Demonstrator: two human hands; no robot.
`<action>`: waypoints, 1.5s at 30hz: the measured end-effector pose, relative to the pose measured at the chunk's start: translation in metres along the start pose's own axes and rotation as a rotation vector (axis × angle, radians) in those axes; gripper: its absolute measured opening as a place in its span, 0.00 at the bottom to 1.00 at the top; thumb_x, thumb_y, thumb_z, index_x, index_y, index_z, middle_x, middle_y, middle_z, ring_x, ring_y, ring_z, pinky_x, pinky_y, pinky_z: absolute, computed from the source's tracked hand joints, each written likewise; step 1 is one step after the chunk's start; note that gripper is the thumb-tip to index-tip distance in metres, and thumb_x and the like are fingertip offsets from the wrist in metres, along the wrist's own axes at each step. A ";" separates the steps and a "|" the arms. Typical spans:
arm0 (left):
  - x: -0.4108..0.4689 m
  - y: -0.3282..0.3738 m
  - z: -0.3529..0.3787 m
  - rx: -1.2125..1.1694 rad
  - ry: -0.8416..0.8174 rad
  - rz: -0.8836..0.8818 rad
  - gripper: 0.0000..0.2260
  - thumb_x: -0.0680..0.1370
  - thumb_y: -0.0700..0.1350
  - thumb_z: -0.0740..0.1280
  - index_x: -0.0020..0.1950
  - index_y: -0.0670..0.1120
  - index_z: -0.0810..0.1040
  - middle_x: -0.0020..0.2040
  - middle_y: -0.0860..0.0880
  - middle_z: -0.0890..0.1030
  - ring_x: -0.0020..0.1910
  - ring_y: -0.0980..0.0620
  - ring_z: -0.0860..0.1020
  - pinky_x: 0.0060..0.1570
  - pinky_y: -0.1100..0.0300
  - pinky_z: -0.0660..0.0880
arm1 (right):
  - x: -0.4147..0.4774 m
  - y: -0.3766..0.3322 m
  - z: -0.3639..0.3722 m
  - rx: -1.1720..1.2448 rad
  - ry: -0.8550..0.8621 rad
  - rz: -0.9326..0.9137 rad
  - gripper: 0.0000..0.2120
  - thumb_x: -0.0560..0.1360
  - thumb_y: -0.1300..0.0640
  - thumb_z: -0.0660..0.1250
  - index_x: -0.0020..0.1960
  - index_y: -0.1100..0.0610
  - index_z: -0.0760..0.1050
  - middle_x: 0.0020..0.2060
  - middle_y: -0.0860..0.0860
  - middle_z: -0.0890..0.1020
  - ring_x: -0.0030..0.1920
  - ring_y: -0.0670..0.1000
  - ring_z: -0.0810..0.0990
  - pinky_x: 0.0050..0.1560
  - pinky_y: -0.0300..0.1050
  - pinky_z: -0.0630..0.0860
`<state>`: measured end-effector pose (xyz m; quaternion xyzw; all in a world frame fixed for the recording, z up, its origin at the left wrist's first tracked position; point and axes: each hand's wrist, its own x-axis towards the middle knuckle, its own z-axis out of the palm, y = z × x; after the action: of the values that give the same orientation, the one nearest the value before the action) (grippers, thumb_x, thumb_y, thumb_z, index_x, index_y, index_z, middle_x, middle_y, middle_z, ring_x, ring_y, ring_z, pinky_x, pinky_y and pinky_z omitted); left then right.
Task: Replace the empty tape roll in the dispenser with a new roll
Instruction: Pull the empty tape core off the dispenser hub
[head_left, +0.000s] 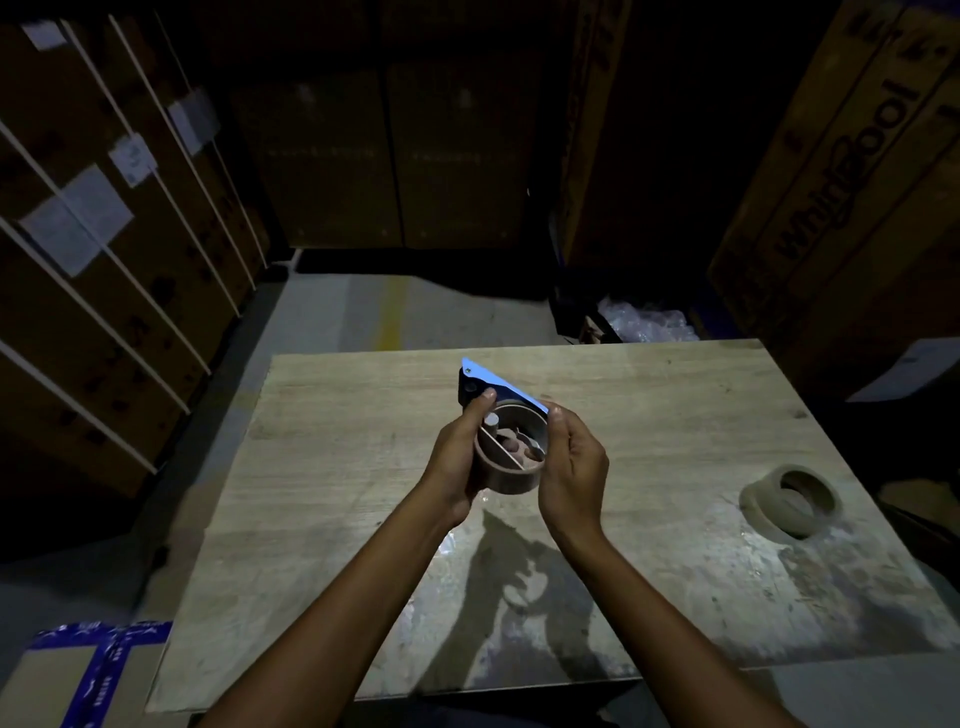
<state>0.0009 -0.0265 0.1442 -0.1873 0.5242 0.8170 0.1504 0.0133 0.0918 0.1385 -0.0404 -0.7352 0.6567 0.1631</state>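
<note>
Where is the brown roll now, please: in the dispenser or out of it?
In it: the brown roll encircles the hub of the dispenser.

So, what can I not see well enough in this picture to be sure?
Head view, all:
- The ring in the dispenser: bare core or tape left? Dim light; left grip and right grip cover its sides.
- Dispenser's underside: behind the ring and both grips.
- The tape on the table, right side: one roll or two stacked? Too dim.
- The box labels, left: too blurred.
</note>
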 end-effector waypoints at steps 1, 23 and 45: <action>-0.001 0.002 0.000 0.073 0.036 -0.001 0.23 0.73 0.63 0.68 0.55 0.45 0.84 0.44 0.44 0.85 0.41 0.48 0.83 0.46 0.55 0.78 | 0.000 0.000 0.000 0.010 0.005 0.006 0.13 0.84 0.56 0.58 0.55 0.53 0.81 0.45 0.43 0.85 0.46 0.42 0.84 0.45 0.39 0.80; -0.024 0.018 0.029 0.315 0.021 0.389 0.08 0.75 0.52 0.72 0.51 0.63 0.79 0.34 0.55 0.82 0.30 0.61 0.78 0.29 0.67 0.73 | 0.015 -0.018 -0.015 0.976 -0.006 1.115 0.16 0.80 0.60 0.58 0.64 0.64 0.74 0.58 0.65 0.79 0.49 0.61 0.81 0.39 0.50 0.82; -0.024 0.014 0.030 0.253 -0.009 0.367 0.14 0.79 0.56 0.65 0.53 0.46 0.82 0.49 0.47 0.86 0.47 0.50 0.84 0.42 0.60 0.81 | 0.019 -0.001 -0.016 0.422 0.150 0.270 0.14 0.83 0.58 0.57 0.47 0.53 0.80 0.42 0.48 0.83 0.45 0.50 0.81 0.44 0.45 0.76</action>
<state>0.0116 -0.0062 0.1781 -0.0648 0.6472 0.7592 0.0236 0.0004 0.1116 0.1445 -0.1518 -0.5557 0.8066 0.1328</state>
